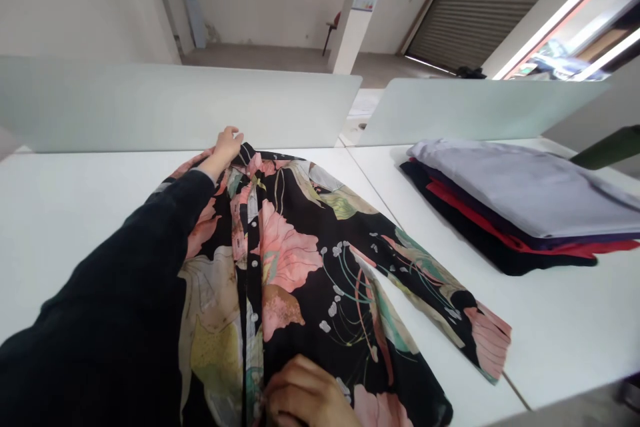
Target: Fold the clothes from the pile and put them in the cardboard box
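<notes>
And there's glossy, silky floral cloth (pixel 287 260) under the hand (pixel 305 393)! Right of it, a smooth, matt white table (pixel 565 340).

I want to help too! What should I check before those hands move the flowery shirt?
1. Left hand on the collar of the floral shirt: ok, it touches the collar.
2. Right hand at the shirt's lower front: cannot tell whether it pinches the cloth.
3. Shirt sleeve on the white table: ok, spread flat.
4. Folded clothes stack: ok, apart from the shirt.
5. Shirt's other half: cannot tell, the person's black sleeve covers it.
</notes>
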`<state>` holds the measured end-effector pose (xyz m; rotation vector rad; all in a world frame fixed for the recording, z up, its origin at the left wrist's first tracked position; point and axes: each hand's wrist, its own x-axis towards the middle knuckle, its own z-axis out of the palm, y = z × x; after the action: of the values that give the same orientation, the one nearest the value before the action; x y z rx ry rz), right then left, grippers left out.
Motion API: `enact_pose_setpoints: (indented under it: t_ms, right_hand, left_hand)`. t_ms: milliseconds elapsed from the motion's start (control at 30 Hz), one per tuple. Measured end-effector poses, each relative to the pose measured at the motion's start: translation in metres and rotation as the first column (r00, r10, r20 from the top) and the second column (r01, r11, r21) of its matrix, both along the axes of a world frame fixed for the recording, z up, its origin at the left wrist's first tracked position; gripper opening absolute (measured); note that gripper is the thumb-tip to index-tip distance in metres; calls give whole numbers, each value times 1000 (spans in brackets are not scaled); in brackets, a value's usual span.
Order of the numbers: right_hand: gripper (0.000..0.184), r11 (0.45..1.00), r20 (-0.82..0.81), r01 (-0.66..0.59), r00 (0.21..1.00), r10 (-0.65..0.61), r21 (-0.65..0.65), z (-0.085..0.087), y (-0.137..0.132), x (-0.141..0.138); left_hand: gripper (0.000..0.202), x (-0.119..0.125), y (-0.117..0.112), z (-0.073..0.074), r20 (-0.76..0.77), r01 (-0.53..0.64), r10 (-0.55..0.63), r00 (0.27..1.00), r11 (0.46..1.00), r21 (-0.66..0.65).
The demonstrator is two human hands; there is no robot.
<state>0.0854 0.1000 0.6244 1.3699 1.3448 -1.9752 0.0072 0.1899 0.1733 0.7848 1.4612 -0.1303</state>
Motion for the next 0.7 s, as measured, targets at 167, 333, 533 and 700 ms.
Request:
enact_pose_setpoints:
  t_ms: [167,333,533,700]
  right_hand:
    - [13,999,80,-12,997,15,-31,7,16,-13]
    - [17,987,-20,-149,989,149,-52,32,83,-11]
    - [22,932,-108,-363,927,360,-9,-51,149,-4]
    - [20,852,249,-523,826,505,7,-209,130,-4]
  left_hand:
    - [36,-37,-31,59,43,19,-27,999,987,162]
    - [34,-62,-80,146,143,89,-141,980,944,317]
    - [53,-56,-117,217,126,385,-444,887,862,329]
    - [57,-51,-122,226,107,366,-422,900,866,339]
